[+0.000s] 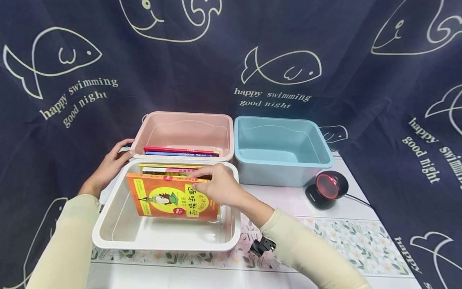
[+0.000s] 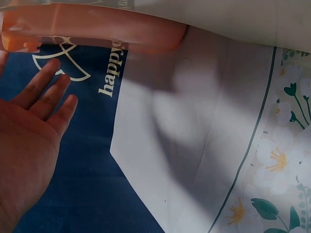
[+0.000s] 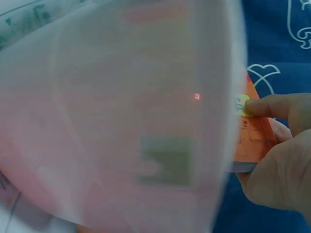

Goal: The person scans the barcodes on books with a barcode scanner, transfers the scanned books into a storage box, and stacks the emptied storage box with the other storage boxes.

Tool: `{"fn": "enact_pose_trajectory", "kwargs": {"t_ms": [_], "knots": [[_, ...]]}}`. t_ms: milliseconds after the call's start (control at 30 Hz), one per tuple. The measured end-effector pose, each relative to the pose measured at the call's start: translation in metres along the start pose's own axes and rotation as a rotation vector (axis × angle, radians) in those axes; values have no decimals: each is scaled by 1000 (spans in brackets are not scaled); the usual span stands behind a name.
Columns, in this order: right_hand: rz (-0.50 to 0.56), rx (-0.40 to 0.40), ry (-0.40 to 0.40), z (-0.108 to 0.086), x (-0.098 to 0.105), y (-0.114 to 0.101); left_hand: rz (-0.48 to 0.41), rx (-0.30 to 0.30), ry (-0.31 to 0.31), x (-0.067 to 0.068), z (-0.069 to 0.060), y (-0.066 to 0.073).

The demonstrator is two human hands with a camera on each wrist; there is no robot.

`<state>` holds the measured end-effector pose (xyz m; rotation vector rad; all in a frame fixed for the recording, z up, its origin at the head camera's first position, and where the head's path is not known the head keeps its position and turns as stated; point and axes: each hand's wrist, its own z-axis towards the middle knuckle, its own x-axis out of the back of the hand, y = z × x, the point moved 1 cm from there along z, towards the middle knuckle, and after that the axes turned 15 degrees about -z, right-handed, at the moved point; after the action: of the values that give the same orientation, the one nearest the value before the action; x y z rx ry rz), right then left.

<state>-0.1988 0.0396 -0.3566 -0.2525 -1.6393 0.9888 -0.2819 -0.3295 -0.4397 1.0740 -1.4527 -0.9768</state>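
My right hand [image 1: 221, 184] pinches the upper right edge of an orange book [image 1: 155, 202] with a cartoon cover, which stands on its long side in the white bin [image 1: 166, 245]. Behind it are several more books, among them one with a pink and white spine [image 1: 173, 170]. In the right wrist view the thumb and fingers grip the orange book [image 3: 255, 141] past the blurred bin wall [image 3: 97, 121]. My left hand [image 1: 112, 164] is at the near left corner of the pink bin [image 1: 191, 128]; its fingers [image 2: 46, 102] are extended in the left wrist view.
A red book [image 1: 162, 149] and a blue book [image 1: 159, 153] lie at the near side inside the pink bin. To the right stands a blue bin [image 1: 278, 174], with a black device [image 1: 326, 184] with a red face beside it. A dark fish-print curtain [image 1: 202, 80] hangs behind.
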Motion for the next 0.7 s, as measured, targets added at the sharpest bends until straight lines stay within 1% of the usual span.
{"fn": "enact_pose_trajectory", "kwargs": {"t_ms": [100,200,400,600,700], "knots": [[11,13,20,-4,10,-4,-2,8,-3,0,0,1],[45,21,26,-8,22,-8,3,4,-6,0,2,1],[115,12,28,-14,46,-15,22,-41,-6,1,2,0],[112,3,83,-23,69,-20,60,-84,11,1,0,-1],[137,-5,106,-28,80,-20,58,-106,24,2,0,-2]]}}
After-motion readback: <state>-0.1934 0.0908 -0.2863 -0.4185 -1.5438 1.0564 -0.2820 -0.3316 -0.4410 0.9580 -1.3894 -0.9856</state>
